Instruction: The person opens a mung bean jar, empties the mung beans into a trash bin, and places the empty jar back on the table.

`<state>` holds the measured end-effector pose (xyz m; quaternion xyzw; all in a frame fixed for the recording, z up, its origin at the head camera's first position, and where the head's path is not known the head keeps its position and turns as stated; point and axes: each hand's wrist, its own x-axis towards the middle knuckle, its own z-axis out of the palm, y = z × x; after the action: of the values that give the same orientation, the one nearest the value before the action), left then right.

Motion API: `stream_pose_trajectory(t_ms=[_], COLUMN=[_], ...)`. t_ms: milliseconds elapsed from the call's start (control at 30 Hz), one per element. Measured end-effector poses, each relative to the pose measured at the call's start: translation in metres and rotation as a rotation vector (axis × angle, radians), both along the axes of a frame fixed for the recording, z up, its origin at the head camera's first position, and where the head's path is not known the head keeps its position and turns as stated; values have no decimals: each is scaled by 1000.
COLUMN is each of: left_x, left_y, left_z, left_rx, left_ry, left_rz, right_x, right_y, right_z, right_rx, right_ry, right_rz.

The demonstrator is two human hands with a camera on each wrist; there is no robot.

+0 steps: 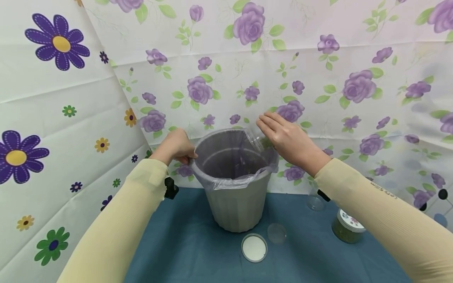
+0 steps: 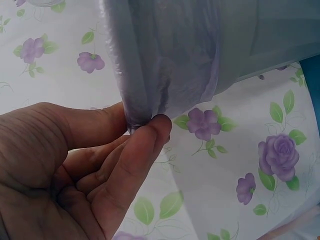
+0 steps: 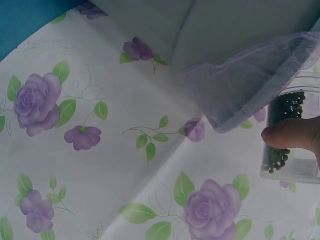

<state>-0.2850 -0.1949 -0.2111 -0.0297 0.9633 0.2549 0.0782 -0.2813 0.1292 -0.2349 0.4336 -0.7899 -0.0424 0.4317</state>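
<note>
At the left rim of the grey bin (image 1: pixel 237 210), the left hand (image 1: pixel 178 147) pinches the purple liner (image 1: pixel 230 183) between thumb and fingers; at the opposite side, the right hand (image 1: pixel 288 140) grips a clear container (image 1: pixel 254 137) of small green grains, tilted with its mouth over the bin; on the blue bench (image 1: pixel 170 239), a white-centred lid (image 1: pixel 254 248) lies beside a clear disc (image 1: pixel 277 234); a lidded jar (image 1: pixel 348 227) stands further right.

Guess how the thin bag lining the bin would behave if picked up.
The bag would probably be floppy, since its edge hangs in wrinkles over the bin. It looks light for its size, being thin enough to see through. It may be slippery too, given its shiny folds.
</note>
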Motion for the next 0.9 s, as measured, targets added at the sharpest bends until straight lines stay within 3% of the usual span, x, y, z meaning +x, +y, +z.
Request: stream_pose_trajectory(t_ms=[500, 900], left_x=[0, 0], left_y=[1, 2], left_z=[0, 1], left_rx=[8, -29], left_ry=[-2, -9], left_rz=[9, 8], right_x=[1, 0], right_y=[-1, -1], right_z=[1, 1], right_rx=[21, 26], right_ry=[1, -12], right_rz=[-27, 25])
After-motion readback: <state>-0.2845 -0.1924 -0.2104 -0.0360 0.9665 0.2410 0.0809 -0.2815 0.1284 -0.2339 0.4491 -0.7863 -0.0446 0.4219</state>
